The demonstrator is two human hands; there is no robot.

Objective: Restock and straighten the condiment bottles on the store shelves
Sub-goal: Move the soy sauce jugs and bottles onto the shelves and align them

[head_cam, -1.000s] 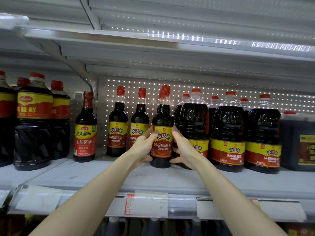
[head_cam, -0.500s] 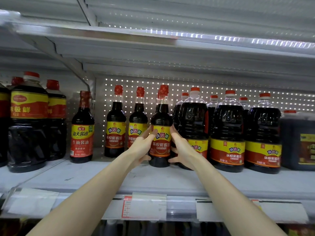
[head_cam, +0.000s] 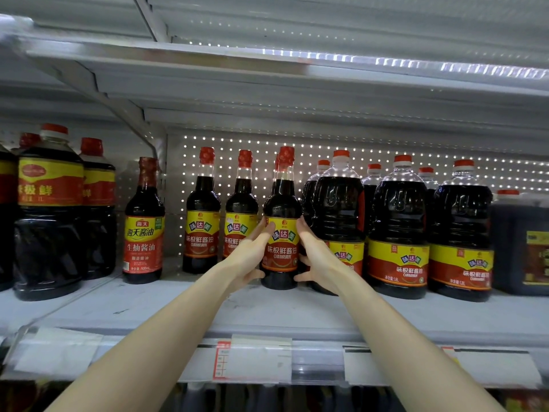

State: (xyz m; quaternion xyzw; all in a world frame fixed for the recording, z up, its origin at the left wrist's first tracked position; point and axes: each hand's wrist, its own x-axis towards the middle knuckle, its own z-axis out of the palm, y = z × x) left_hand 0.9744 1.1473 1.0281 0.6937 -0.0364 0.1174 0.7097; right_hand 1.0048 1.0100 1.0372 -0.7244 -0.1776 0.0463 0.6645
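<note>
Dim overall; light dots glow through perforated back panel [head_cam: 371, 156]; frame edges bowed, smeared.

Entry: I note the front soy sauce bottle [head_cam: 280, 254]: near-black liquid, red patterned cap foil, label yellow above and red below with white characters. The two slim bottles [head_cam: 202, 233] left of it carry the same colours. Large jugs [head_cam: 399, 233]: dark brown contents, red caps, yellow band over red label. Lone bottle [head_cam: 144, 233]: yellow-green label top, red bottom. Far-left jugs [head_cam: 49, 209]: red labels, yellow trim, gold characters. Back panel [head_cam: 371, 150]: grey, white-lit dot grid. Shelf [head_cam: 297, 316]: pale grey. Price tag [head_cam: 255, 361]: white, red edge.
</note>
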